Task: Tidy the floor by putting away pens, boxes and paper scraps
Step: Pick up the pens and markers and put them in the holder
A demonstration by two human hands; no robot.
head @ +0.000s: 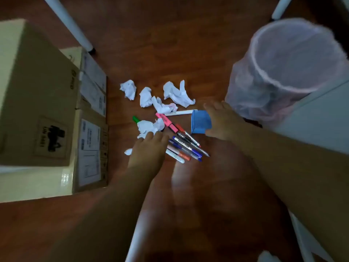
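Holds both hands low over the wooden floor (179, 53). Grips a blue box (200, 121) with the right hand (223, 121): fingers over its far side, thumb against its near side, box tilted. Resting on the floor or just above it: cannot tell. Sets the left hand (149, 150) palm down, fingertips on a crumpled paper scrap (149, 126). Gripping the scrap or merely resting on it: cannot tell through the blur.

In the middle of the floor, between the hands: a fan of pens (186, 148), touching one another, blue, red and white among them, just beside the left hand. Beyond them, a pink highlighter (167, 122). Under the scrap, a green marker (136, 119), only its cap end showing. A white pen (180, 112) just beside the blue box's far left corner. Further out, four more paper scraps (176, 94), close together, loose on the floor.

On the left side of the floor: stacked cardboard boxes (37, 87), labels facing the scraps. On the right side: a bin (283, 72) with a thin liner, upright, just behind the right hand. At the far left: a white table leg (69, 23).
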